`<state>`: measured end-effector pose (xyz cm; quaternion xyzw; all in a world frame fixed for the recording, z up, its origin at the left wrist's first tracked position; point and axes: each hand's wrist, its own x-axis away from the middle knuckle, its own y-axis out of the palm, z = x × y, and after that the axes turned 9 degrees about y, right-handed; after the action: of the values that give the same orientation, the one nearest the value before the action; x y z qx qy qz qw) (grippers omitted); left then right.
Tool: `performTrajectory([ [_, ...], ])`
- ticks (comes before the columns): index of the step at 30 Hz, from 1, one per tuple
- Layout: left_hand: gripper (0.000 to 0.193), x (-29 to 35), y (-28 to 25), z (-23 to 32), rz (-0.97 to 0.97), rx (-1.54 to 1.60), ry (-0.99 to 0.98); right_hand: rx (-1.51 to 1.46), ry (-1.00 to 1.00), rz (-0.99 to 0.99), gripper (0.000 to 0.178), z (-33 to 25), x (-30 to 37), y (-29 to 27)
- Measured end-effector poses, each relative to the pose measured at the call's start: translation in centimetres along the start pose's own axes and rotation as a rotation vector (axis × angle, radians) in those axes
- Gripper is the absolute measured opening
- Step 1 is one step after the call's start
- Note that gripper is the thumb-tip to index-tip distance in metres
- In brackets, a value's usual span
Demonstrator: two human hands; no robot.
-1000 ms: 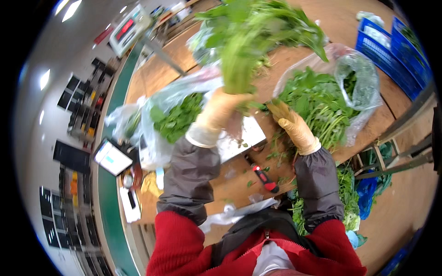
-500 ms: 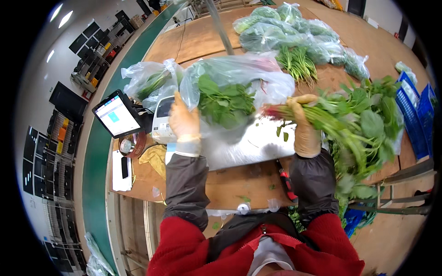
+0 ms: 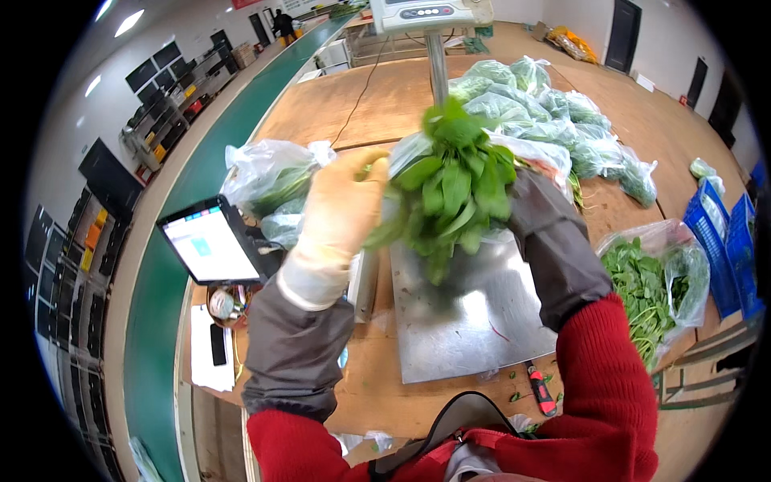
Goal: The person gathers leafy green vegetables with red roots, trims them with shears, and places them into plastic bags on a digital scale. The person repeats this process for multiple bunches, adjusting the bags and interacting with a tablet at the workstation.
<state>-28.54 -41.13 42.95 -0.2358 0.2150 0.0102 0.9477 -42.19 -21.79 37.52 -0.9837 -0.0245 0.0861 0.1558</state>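
Observation:
My left hand (image 3: 341, 201), in a pale glove, has its fingers curled closed at the edge of a clear plastic bag (image 3: 411, 153). A bunch of leafy greens (image 3: 454, 189) is up over the metal scale plate (image 3: 450, 337), leaves towards me and partly blurred. My right forearm reaches in behind those leaves from the right. The right hand itself is hidden there, so its fingers do not show. More thin plastic (image 3: 538, 150) shows just beyond the greens.
Bagged vegetables (image 3: 514, 104) are piled at the back right. An open bag of greens (image 3: 642, 281) lies right, beside blue crates (image 3: 711, 241). A tablet screen (image 3: 210, 241) and phone (image 3: 218, 345) are left. A red-black cutter (image 3: 540, 390) lies near the front edge. The scale display (image 3: 426, 12) stands ahead.
The bunch in my right hand has swung from the right to over the scale, leaves now towards me. My left hand stays by the bag. The view has shifted, showing the scale display.

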Motion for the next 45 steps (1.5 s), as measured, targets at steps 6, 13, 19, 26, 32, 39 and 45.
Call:
performTrajectory([
  [6,0.056,-2.7,-5.5,-2.4,-0.220,0.717,-0.035,0.095,0.216,-0.236,0.034,1.5,-1.5,-0.6],
  [13,0.063,-0.5,-1.6,-4.3,-0.170,0.695,0.020,0.333,0.368,-0.438,0.041,1.5,2.0,-7.9],
  [19,0.068,5.7,-0.1,-3.7,-0.176,0.536,0.032,0.615,0.231,-0.620,0.039,6.9,8.8,-15.6],
  [26,0.049,11.7,-0.4,-4.4,-0.002,0.103,0.102,0.353,0.361,-0.672,0.024,4.8,16.2,-19.1],
  [32,0.045,13.9,-0.1,-2.3,0.364,0.150,0.264,0.370,0.279,-0.586,0.027,3.4,17.9,-21.7],
  [39,0.041,15.6,-0.4,-3.7,0.597,0.170,0.270,0.159,0.207,-0.420,0.034,1.9,14.7,-21.4],
  [45,0.040,18.1,-1.3,-7.9,0.748,0.328,0.175,0.496,-0.466,0.199,0.034,0.0,0.0,-17.7],
])
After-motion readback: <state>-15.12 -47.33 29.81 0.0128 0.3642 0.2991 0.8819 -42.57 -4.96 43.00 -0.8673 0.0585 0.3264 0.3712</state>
